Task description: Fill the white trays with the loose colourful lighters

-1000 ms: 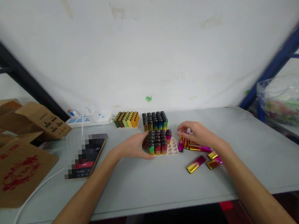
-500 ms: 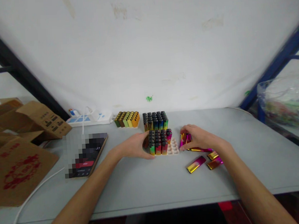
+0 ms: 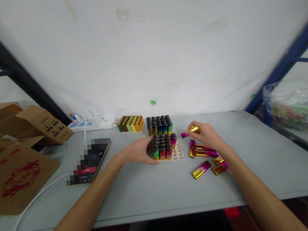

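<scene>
My left hand (image 3: 138,151) curves around the left side of a pale tray (image 3: 178,157), thumb at its near corner, far fingers partly hidden. Black-topped lighters (image 3: 162,152) with coloured bodies stand upright in its left and middle rows, while several round-edged slots on the right show bare. Above the table to the right of that tray, my right hand (image 3: 203,133) pinches a shiny purple-and-gold lighter (image 3: 194,129), tilted, purple end toward the left. Several like it lie loose below the hand, one purple-and-gold lighter (image 3: 202,169) nearest the front edge; I cannot make out black tops on them.
Behind stand another block of black-topped lighters (image 3: 160,125) and a tray of yellow-green lighter pieces (image 3: 130,124). Leftward are a phone (image 3: 99,158), a power strip (image 3: 107,122), a white cable (image 3: 40,191) and a cardboard box (image 3: 23,174). A clear plastic bag (image 3: 295,102) is at far right.
My right hand has risen from the loose lighters, lifting one purple-and-gold lighter away. Those beneath it are more exposed. My left hand stays at the tray.
</scene>
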Action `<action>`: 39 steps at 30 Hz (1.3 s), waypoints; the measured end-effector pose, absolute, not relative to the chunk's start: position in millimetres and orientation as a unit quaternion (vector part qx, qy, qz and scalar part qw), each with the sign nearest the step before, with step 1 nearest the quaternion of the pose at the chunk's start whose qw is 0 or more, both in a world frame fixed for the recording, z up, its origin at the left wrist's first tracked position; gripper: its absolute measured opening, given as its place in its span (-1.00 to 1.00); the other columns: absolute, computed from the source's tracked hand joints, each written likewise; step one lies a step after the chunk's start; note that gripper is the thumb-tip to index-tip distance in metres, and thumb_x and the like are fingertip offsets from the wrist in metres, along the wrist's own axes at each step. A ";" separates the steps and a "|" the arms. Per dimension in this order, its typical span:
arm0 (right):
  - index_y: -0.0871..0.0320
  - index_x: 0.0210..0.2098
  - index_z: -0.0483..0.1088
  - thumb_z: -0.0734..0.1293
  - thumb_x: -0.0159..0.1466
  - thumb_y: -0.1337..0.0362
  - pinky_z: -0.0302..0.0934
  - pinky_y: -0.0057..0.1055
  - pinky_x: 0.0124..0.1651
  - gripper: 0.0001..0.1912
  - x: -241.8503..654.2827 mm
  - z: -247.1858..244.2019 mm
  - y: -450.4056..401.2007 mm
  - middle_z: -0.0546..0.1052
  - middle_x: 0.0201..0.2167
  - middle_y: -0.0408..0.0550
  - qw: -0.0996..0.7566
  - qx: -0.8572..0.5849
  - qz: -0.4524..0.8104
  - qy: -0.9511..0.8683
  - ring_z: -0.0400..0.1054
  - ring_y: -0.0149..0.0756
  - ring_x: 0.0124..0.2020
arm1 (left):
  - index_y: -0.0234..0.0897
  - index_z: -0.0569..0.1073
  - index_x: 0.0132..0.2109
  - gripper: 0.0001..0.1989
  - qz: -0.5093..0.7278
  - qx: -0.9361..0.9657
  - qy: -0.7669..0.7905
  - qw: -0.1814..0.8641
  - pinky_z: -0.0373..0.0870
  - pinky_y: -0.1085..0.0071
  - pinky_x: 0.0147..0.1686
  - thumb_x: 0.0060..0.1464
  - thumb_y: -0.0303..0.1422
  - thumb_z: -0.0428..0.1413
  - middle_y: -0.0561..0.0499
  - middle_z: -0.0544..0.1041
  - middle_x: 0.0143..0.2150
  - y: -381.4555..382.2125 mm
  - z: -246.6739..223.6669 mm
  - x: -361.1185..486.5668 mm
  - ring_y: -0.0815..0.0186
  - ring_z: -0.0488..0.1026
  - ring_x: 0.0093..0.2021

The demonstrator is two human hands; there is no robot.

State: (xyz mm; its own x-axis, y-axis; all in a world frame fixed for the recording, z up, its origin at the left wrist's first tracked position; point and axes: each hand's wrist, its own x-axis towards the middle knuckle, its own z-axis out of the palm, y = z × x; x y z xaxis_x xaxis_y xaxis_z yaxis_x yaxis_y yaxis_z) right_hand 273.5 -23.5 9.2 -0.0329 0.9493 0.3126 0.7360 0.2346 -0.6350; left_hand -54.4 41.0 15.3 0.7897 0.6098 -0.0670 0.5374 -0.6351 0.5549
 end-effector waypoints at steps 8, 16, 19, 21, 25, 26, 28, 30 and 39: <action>0.14 -0.29 0.44 0.57 0.21 -0.15 0.38 -0.27 -0.16 -0.50 262.8 17.7 -29.3 0.70 -0.32 0.07 0.502 -0.525 0.389 -0.566 0.57 -0.19 -0.29 | -0.29 0.44 0.03 -0.32 0.059 0.908 0.321 0.262 0.45 0.31 -0.26 -0.12 0.03 0.41 -0.07 0.64 -0.13 41.6 15.9 -54.4 0.08 0.57 -0.20; 0.05 0.07 0.47 0.57 0.25 -0.07 0.48 -0.21 -0.07 -0.47 255.3 15.7 -32.0 0.61 -0.13 -0.04 0.498 -0.455 0.524 -0.520 0.60 -0.20 -0.20 | -0.28 0.44 0.00 -0.34 0.060 0.907 0.323 0.264 0.43 0.37 -0.32 -0.13 0.02 0.41 -0.03 0.64 -0.16 41.5 15.9 -53.9 0.13 0.57 -0.23; 0.09 -0.05 0.49 0.48 0.33 -0.15 0.45 -0.34 -0.24 -0.54 251.3 14.7 -32.3 0.57 -0.18 -0.05 0.477 -0.456 0.515 -0.547 0.51 -0.30 -0.28 | -0.29 0.45 0.01 -0.33 0.059 0.908 0.322 0.261 0.44 0.36 -0.30 -0.12 0.03 0.40 -0.06 0.64 -0.15 41.9 14.9 -54.4 0.10 0.57 -0.21; 0.04 -0.03 0.41 0.41 0.36 -0.21 0.28 -0.45 -0.46 -0.52 247.2 15.1 -33.2 0.56 -0.21 -0.11 0.482 -0.454 0.508 -0.551 0.35 -0.42 -0.45 | -0.29 0.44 0.03 -0.33 0.061 0.908 0.321 0.264 0.46 0.35 -0.27 -0.12 0.01 0.41 -0.07 0.65 -0.12 41.8 14.7 -54.6 0.09 0.58 -0.19; 0.00 -0.09 0.28 0.38 0.31 -0.35 -0.13 -0.54 -0.60 -0.43 235.5 18.6 -34.7 0.35 -0.51 -0.34 0.511 -0.461 0.476 -0.547 -0.04 -0.50 -0.62 | -0.27 0.45 0.05 -0.33 0.070 0.904 0.320 0.275 0.47 0.36 -0.25 -0.12 -0.03 0.42 -0.07 0.66 -0.11 40.8 16.1 -54.3 0.10 0.59 -0.18; 0.01 -0.14 0.27 0.39 0.28 -0.37 -0.16 -0.54 -0.60 -0.41 232.6 19.4 -34.7 0.25 -0.57 -0.37 0.520 -0.471 0.458 -0.546 -0.07 -0.49 -0.62 | -0.27 0.45 0.05 -0.33 0.073 0.904 0.318 0.278 0.46 0.36 -0.25 -0.12 -0.03 0.42 -0.06 0.66 -0.11 40.7 16.3 -54.2 0.10 0.59 -0.19; 0.04 -0.31 0.24 0.37 0.27 -0.41 -0.19 -0.51 -0.60 -0.37 228.7 19.2 -34.3 0.09 -0.60 -0.37 0.533 -0.491 0.419 -0.547 -0.09 -0.47 -0.61 | -0.28 0.45 0.06 -0.33 0.075 0.904 0.312 0.282 0.46 0.37 -0.26 -0.12 -0.02 0.42 -0.06 0.66 -0.11 41.1 16.0 -54.2 0.11 0.59 -0.20; 0.03 -0.44 0.14 0.33 0.27 -0.43 -0.18 -0.47 -0.60 -0.33 228.0 16.2 -33.2 0.06 -0.60 -0.33 0.542 -0.506 0.380 -0.552 -0.09 -0.45 -0.60 | -0.28 0.45 0.06 -0.32 0.077 0.904 0.308 0.288 0.46 0.37 -0.27 -0.12 -0.03 0.43 -0.06 0.66 -0.11 41.9 14.6 -54.5 0.12 0.59 -0.21; 0.00 -0.52 0.06 0.27 0.34 -0.25 -0.14 -0.41 -0.54 -0.43 238.6 -2.1 -28.0 0.06 -0.60 -0.27 0.522 -0.556 0.269 -0.588 -0.07 -0.41 -0.56 | -0.28 0.44 0.05 -0.33 0.075 0.899 0.313 0.297 0.49 0.34 -0.23 -0.13 -0.06 0.44 -0.07 0.66 -0.08 42.7 12.8 -55.3 0.09 0.61 -0.16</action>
